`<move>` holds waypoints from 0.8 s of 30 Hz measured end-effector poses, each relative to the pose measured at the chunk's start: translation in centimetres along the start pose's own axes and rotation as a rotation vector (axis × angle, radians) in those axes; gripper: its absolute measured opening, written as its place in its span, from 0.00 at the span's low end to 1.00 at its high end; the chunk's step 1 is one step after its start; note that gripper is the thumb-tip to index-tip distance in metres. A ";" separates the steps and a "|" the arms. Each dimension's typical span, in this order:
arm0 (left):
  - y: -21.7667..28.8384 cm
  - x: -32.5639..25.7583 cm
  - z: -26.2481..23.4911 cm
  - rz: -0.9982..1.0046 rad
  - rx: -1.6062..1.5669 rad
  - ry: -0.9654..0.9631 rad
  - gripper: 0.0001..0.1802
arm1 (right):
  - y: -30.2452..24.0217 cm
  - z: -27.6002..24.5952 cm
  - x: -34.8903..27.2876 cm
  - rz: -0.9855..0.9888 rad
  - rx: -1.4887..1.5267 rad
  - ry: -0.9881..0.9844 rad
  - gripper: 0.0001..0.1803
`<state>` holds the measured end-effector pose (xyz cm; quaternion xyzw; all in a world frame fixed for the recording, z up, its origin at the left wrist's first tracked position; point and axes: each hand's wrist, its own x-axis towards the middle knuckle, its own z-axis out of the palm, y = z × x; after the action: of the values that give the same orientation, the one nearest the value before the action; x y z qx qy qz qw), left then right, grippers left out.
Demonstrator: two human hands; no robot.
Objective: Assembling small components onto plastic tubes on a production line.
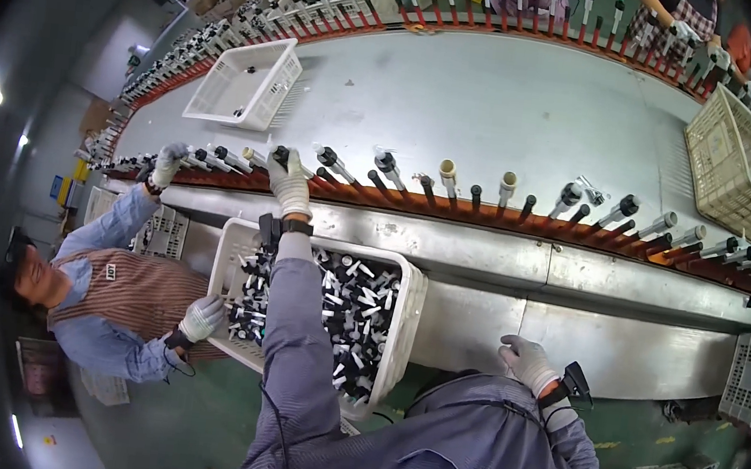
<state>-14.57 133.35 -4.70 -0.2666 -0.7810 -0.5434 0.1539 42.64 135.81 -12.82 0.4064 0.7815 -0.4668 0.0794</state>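
My left hand [291,190], in a white knit glove, reaches across the crate to the row of upright holders. Its fingers close around a black-topped pump head [281,155] on one of them. Below that arm stands a white plastic crate [405,331] full of small black, white and clear pump parts [357,311]. My right hand [528,364], gloved as well, hovers near the edge of the metal bench [622,346]. Its fingers are loosely bent and apart, with nothing seen in them.
A curved line of pegs on an orange-red track [453,208] borders the metal table [502,101]. A co-worker [133,290] at left touches the row and my crate. White baskets [245,81] and beige baskets [740,165] stand on the table. Other people work across it.
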 end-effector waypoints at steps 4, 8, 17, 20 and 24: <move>0.4 -2.8 -4.8 -0.161 -0.133 -0.136 0.26 | -2.0 1.2 -1.8 0.014 0.018 -0.016 0.19; -1.3 -10.2 -10.4 -0.263 -0.080 -0.264 0.19 | -1.5 1.0 -2.0 -0.064 0.055 -0.040 0.20; 0.9 -23.0 -14.1 -0.175 0.520 -0.665 0.22 | 1.5 1.9 -2.9 -0.103 -0.004 -0.051 0.21; 2.0 -24.4 -15.3 -0.212 0.357 -0.531 0.31 | 2.8 1.8 -3.3 -0.101 0.006 -0.063 0.22; 3.4 -24.9 -15.1 -0.138 0.607 -0.607 0.29 | 4.2 0.1 -4.2 -0.023 0.060 -0.061 0.21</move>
<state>6.89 113.96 -9.81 -0.3041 -0.9312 -0.1953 -0.0480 48.31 134.34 -13.58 0.3853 0.7688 -0.5031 0.0856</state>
